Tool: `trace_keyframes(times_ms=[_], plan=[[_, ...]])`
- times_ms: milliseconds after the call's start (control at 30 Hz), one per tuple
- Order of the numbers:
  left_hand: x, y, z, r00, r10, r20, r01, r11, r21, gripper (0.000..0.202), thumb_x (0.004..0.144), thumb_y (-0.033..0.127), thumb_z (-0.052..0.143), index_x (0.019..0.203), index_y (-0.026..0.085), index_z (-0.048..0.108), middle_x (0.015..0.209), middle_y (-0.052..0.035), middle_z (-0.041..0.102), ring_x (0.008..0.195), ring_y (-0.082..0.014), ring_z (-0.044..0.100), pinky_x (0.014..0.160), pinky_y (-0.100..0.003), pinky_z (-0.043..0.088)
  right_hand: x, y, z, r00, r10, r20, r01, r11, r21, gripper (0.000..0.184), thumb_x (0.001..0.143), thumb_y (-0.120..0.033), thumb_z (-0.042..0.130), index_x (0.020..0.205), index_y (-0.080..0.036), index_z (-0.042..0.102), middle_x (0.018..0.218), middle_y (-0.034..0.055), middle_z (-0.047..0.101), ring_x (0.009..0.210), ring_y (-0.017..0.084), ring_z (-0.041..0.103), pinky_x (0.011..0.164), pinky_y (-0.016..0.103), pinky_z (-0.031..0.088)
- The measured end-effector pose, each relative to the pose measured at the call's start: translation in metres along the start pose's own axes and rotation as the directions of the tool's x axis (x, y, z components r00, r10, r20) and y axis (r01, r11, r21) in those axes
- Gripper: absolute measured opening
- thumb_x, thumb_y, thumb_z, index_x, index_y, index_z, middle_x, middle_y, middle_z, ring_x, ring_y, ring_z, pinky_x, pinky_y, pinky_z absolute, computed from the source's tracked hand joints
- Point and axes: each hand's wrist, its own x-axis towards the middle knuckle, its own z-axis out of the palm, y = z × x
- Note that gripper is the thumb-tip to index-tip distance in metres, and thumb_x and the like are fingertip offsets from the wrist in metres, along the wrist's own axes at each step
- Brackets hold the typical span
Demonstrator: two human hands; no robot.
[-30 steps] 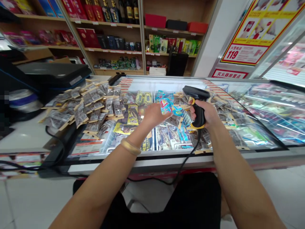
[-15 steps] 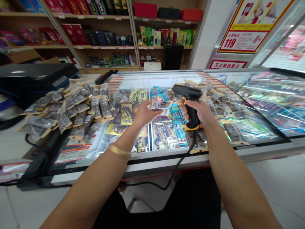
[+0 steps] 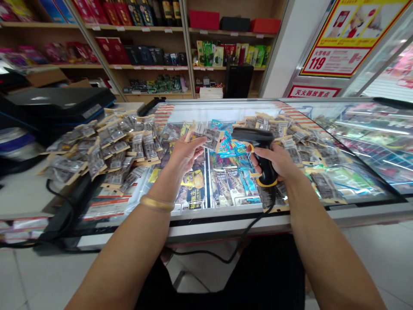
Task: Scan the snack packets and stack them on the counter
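My left hand (image 3: 187, 154) pinches a small clear snack packet (image 3: 210, 137) with tan ends, held above the glass top of a chest freezer (image 3: 193, 113). Wrapped round the grip of a black and yellow barcode scanner (image 3: 253, 137) is my right hand (image 3: 275, 160), to the right of the packet. The scanner's head points left, toward the packet. Its black cable (image 3: 248, 230) hangs over the freezer's front edge. A heap of similar packets (image 3: 111, 137) lies on the left, and another group of packets (image 3: 300, 140) lies on the glass to the right.
Ice-cream packs (image 3: 230, 183) show through the glass under my hands. A black machine (image 3: 61, 103) stands on the counter at the far left. Behind the freezer rise stocked shelves (image 3: 148, 66), and a fire-notice sign (image 3: 342, 43) hangs at the right.
My left hand has moved slightly left and turned, so the packet now lies tilted and shows more of its face. The scanner stays in my right hand. The whole view has shifted a little.
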Motion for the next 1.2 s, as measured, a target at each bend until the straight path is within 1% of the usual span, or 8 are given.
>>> trace_keyframes(times_ms=[200,333,467,533,667,833,1033,1200], plan=[[-0.002,-0.002,0.003,1.000,0.024,0.017,-0.023,0.996,-0.091,0.036,0.059,0.030,0.088,0.088,0.020,0.070,0.086,-0.0039,0.078,0.084,-0.0225,0.074,0.081,-0.039,0.060,-0.001,0.000,0.004,0.996,0.019,0.086,-0.017,1.000,-0.022,0.038,0.073,-0.047,0.082,0.088,-0.018,0.064,0.057,-0.0021,0.061,0.041,0.012,0.053,0.040,0.024,0.042],[-0.003,-0.005,0.005,0.999,0.051,0.001,-0.051,0.999,-0.014,0.034,0.062,0.034,0.088,0.089,0.022,0.073,0.089,-0.0044,0.078,0.082,-0.0225,0.074,0.074,-0.035,0.059,-0.004,-0.001,0.009,0.995,0.018,0.099,-0.015,0.999,-0.032,0.036,0.072,-0.047,0.081,0.084,-0.018,0.062,0.055,-0.0025,0.059,0.040,0.011,0.051,0.040,0.024,0.041],[-0.003,-0.008,0.006,0.994,0.102,-0.049,-0.100,0.994,0.049,0.031,0.062,0.034,0.089,0.086,0.020,0.075,0.082,-0.0044,0.077,0.076,-0.0212,0.073,0.068,-0.031,0.057,-0.004,0.000,0.009,0.992,0.032,0.125,-0.024,0.998,-0.066,0.031,0.075,-0.044,0.078,0.083,-0.018,0.062,0.055,-0.0022,0.059,0.040,0.011,0.051,0.042,0.025,0.042],[-0.004,-0.007,0.006,0.991,0.113,-0.066,-0.108,0.992,0.063,0.029,0.062,0.032,0.089,0.084,0.019,0.076,0.079,-0.0039,0.077,0.077,-0.0204,0.073,0.068,-0.029,0.057,-0.003,0.002,0.008,0.989,0.045,0.140,-0.035,0.997,-0.075,0.030,0.076,-0.043,0.077,0.083,-0.019,0.061,0.055,-0.0021,0.059,0.041,0.012,0.052,0.043,0.025,0.043],[-0.007,-0.002,0.008,0.992,0.109,-0.062,-0.108,0.994,0.028,0.027,0.060,0.028,0.089,0.081,0.018,0.076,0.082,-0.0032,0.079,0.078,-0.0177,0.073,0.069,-0.025,0.057,-0.002,0.004,0.006,0.985,0.050,0.163,-0.039,0.997,-0.069,0.030,0.077,-0.043,0.077,0.081,-0.019,0.059,0.057,-0.0022,0.060,0.041,0.012,0.052,0.043,0.025,0.042],[-0.008,0.001,0.010,0.994,0.080,-0.077,-0.078,0.997,0.029,0.022,0.062,0.026,0.087,0.079,0.017,0.076,0.074,-0.0016,0.077,0.065,-0.0130,0.068,0.061,-0.023,0.053,-0.001,0.005,0.007,0.984,0.059,0.167,-0.045,0.995,-0.087,0.031,0.077,-0.045,0.075,0.080,-0.019,0.058,0.054,-0.0023,0.058,0.040,0.011,0.051,0.043,0.025,0.041],[-0.004,-0.004,0.008,0.991,0.112,-0.076,-0.111,0.994,0.014,0.024,0.061,0.027,0.088,0.080,0.018,0.076,0.078,-0.0027,0.078,0.076,-0.0173,0.072,0.069,-0.026,0.056,-0.001,0.005,0.008,0.988,0.051,0.146,-0.041,0.997,-0.068,0.032,0.075,-0.044,0.078,0.083,-0.019,0.059,0.055,-0.0028,0.059,0.040,0.011,0.051,0.043,0.025,0.042],[-0.002,-0.009,0.006,0.988,0.137,-0.074,-0.131,0.988,0.080,0.026,0.065,0.029,0.085,0.085,0.015,0.076,0.077,-0.0035,0.076,0.070,-0.0161,0.069,0.064,-0.025,0.052,0.000,0.004,0.007,0.987,0.033,0.159,-0.029,0.999,-0.024,0.036,0.076,-0.047,0.079,0.088,-0.017,0.063,0.057,-0.0031,0.058,0.040,0.011,0.051,0.041,0.024,0.041]])
